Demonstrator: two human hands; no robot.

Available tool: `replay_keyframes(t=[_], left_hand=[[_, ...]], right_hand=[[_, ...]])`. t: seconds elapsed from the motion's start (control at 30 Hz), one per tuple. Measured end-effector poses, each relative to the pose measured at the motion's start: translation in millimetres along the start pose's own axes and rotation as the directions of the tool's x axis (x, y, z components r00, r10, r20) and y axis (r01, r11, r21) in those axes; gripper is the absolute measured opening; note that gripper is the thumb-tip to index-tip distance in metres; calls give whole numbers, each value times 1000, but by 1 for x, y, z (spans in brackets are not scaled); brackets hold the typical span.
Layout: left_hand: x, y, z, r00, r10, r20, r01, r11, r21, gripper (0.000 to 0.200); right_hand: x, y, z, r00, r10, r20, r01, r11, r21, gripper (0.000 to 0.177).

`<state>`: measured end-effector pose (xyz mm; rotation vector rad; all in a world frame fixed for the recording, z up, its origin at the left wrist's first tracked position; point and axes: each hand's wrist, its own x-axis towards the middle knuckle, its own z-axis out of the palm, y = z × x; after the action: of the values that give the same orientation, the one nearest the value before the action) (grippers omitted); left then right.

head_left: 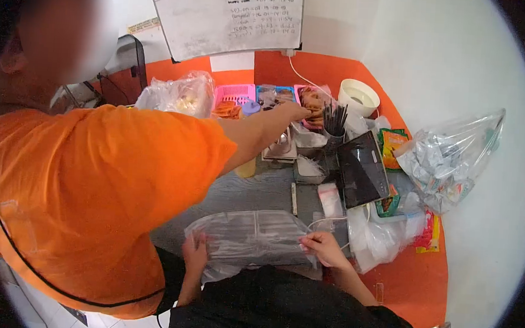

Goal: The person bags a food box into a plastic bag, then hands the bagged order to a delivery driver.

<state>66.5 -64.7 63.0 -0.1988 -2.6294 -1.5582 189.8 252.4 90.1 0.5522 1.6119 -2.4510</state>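
A clear, crinkled, thin plastic bag (255, 239) is stretching between the hands over the dark grey tabletop (227, 193), and could slip if a grip loosened or snag on the white cable (333, 219) beside the right hand (324, 249). That hand is reaching inward, pinching the edge between closed thumb and fingers; the left hand (195, 255) is pointing upward against the opposite edge, its closure unclear.

Baskets (235, 91) line the back of the bench (234, 192) between a plastic bag (185, 96) at left and a tub (359, 99) at right; before the tub, straws (336, 115) stand in a holder (334, 139) beside a tablet (364, 173).
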Motion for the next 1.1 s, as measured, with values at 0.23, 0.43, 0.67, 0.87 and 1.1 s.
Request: replay_keyframes(t=[0.23, 0.43, 0.67, 0.87, 1.1], left_hand=[[-25, 82, 36, 761, 107, 639, -47, 993, -110, 37], [-32, 79, 47, 801, 261, 539, -239, 965, -112, 25], [-45, 59, 36, 718, -148, 680, 681, 350, -643, 11], [-55, 61, 2, 528, -334, 781, 770, -199, -606, 13], [-64, 15, -9, 815, -328, 477, 392, 919, -37, 17]], right_hand=[[18, 7, 72, 1000, -24, 18, 26, 997, -79, 16], [35, 27, 74, 985, 32, 171, -19, 997, -80, 16], [13, -2, 77, 957, 228, 179, -286, 834, 471, 12], [12, -23, 18, 868, 213, 449, -271, 960, 68, 20], [5, -71, -32, 980, 98, 171, 30, 783, -622, 23]])
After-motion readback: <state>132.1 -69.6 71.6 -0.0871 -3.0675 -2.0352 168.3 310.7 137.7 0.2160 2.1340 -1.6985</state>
